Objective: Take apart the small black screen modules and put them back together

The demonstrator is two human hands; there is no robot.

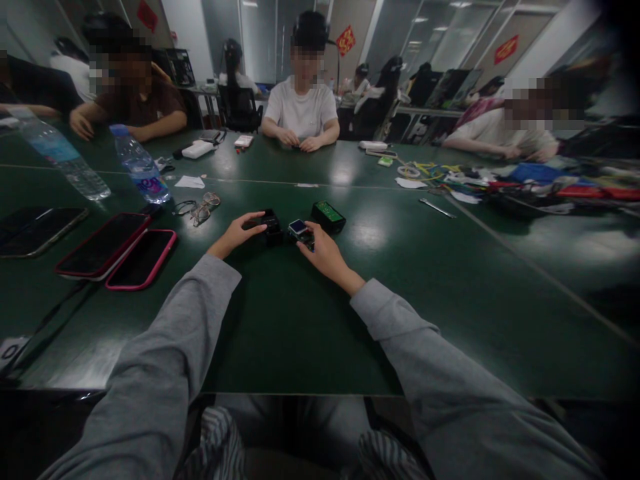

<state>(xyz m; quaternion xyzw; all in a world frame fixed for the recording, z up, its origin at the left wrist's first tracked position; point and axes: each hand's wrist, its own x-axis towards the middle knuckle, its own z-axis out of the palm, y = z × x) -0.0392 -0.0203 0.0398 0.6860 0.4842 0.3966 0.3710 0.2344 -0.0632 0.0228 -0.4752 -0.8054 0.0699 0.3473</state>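
Observation:
My left hand point(245, 231) is closed on the left side of a small black open case point(271, 225) at the middle of the green table. To its right, my right hand point(323, 250) grips a small electronic module point(299, 228) with a pale square screen, thumb and fingers at its edges. The module sits close to the case; whether the two touch, I cannot tell. Just beyond my right hand lies a black box point(329, 217) with a green circuit board on top.
Phones in red cases point(142, 260), eyeglasses point(205, 209) and water bottles point(143, 167) are on the left. A metal tool, perhaps tweezers, point(437, 208) lies to the right, before a heap of cables point(525, 183). A person in a white shirt point(301, 107) sits opposite.

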